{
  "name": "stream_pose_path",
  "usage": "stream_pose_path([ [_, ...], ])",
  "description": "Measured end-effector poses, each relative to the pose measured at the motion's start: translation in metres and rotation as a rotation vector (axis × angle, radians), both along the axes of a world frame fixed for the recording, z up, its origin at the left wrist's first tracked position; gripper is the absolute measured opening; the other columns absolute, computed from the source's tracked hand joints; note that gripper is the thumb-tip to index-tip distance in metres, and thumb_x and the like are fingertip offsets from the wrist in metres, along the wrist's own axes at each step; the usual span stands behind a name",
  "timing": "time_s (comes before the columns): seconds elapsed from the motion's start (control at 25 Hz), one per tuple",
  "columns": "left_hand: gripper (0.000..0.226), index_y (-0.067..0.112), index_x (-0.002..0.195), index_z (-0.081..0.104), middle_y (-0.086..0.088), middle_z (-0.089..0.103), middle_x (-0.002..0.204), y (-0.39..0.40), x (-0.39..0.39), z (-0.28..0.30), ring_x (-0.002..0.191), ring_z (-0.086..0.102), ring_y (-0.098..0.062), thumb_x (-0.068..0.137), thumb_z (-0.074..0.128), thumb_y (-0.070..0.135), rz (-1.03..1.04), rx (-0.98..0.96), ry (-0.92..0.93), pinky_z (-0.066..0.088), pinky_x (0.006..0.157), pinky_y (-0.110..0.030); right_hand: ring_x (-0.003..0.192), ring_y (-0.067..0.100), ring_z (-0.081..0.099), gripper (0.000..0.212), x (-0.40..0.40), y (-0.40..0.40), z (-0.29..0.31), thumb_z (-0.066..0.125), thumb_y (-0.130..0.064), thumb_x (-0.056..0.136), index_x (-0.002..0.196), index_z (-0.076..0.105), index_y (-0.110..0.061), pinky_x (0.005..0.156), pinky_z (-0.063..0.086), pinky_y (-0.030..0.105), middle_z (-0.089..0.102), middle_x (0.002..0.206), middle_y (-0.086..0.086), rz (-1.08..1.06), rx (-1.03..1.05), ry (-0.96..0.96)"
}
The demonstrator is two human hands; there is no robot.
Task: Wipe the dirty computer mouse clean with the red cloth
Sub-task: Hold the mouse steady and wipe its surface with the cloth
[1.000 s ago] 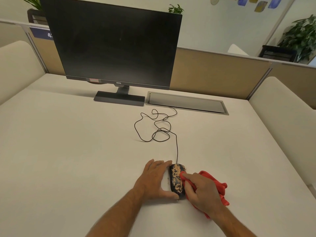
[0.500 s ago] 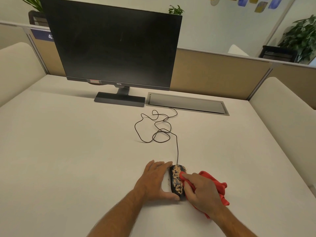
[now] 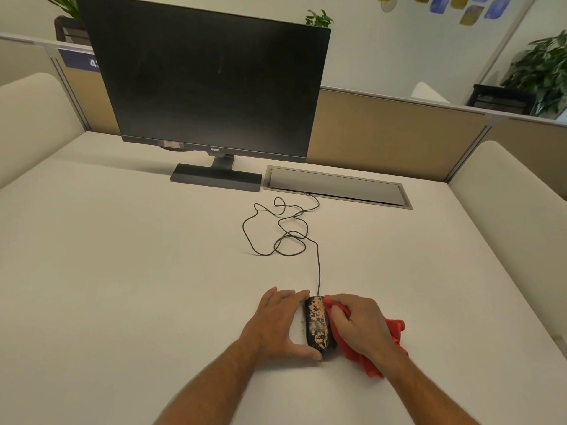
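While the left hand point(image 3: 277, 325) lay open, bracing the dirty mouse point(image 3: 318, 325) on the tabletop point(image 3: 122, 271) at six o'clock, the right hand point(image 3: 360, 325) clutched the red cloth point(image 3: 391, 331) against its three o'clock side; firm, overlapping strokes would likely lift the grime best.

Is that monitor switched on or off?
It looks off: the monitor screen is uniformly black, with no image or glow. Standby cannot be ruled out.
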State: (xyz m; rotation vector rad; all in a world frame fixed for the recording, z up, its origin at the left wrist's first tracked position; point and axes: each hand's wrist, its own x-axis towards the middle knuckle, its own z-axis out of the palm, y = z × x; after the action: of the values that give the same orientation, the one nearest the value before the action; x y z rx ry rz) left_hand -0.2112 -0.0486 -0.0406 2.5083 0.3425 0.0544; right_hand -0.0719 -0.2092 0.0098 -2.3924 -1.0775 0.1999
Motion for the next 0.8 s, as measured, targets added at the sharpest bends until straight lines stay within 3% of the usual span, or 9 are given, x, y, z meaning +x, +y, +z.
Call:
stream_pose_path([
  [0.16, 0.128, 0.031, 0.156, 0.019, 0.008, 0.033, 0.157, -0.001, 0.000, 0.000, 0.148, 0.016, -0.009, 0.054, 0.058, 0.097, -0.001, 0.005, 0.006, -0.008, 0.123, -0.032, 0.091, 0.008, 0.065, 0.027, 0.007, 0.007, 0.003, 0.050, -0.026, 0.090, 0.106, 0.072, -0.031, 0.083, 0.051, 0.027, 0.073, 0.099, -0.015, -0.025, -0.077, 0.028],
  [0.48, 0.127, 0.031, 0.156, 0.020, 0.008, 0.034, 0.157, -0.001, 0.000, 0.001, 0.148, 0.016, -0.010, 0.054, 0.059, 0.096, 0.000, -0.003, 0.004, -0.008, 0.123, -0.032, 0.095, 0.006, 0.062, 0.031, 0.022, 0.017, 0.006, 0.048, -0.030, 0.091, 0.111, 0.071, -0.031, 0.089, 0.050, 0.028, 0.072, 0.109, -0.014, -0.002, -0.167, 0.064],
  [0.64, 0.127, 0.031, 0.156, 0.020, 0.008, 0.034, 0.157, 0.000, 0.000, 0.001, 0.148, 0.016, -0.010, 0.055, 0.059, 0.096, -0.003, 0.006, 0.008, -0.008, 0.123, -0.033, 0.097, 0.006, 0.062, 0.035, 0.025, 0.022, 0.007, 0.044, -0.032, 0.085, 0.108, 0.072, -0.033, 0.090, 0.050, 0.029, 0.073, 0.108, -0.014, 0.097, -0.186, 0.106],
  [0.8, 0.126, 0.031, 0.155, 0.020, 0.009, 0.034, 0.157, -0.001, 0.000, 0.001, 0.148, 0.017, -0.009, 0.055, 0.059, 0.096, 0.001, -0.002, 0.002, -0.009, 0.122, -0.032, 0.102, 0.010, 0.061, 0.032, 0.036, 0.024, 0.005, 0.047, -0.030, 0.090, 0.113, 0.070, -0.032, 0.092, 0.049, 0.031, 0.070, 0.115, -0.013, 0.014, -0.235, 0.037],
])
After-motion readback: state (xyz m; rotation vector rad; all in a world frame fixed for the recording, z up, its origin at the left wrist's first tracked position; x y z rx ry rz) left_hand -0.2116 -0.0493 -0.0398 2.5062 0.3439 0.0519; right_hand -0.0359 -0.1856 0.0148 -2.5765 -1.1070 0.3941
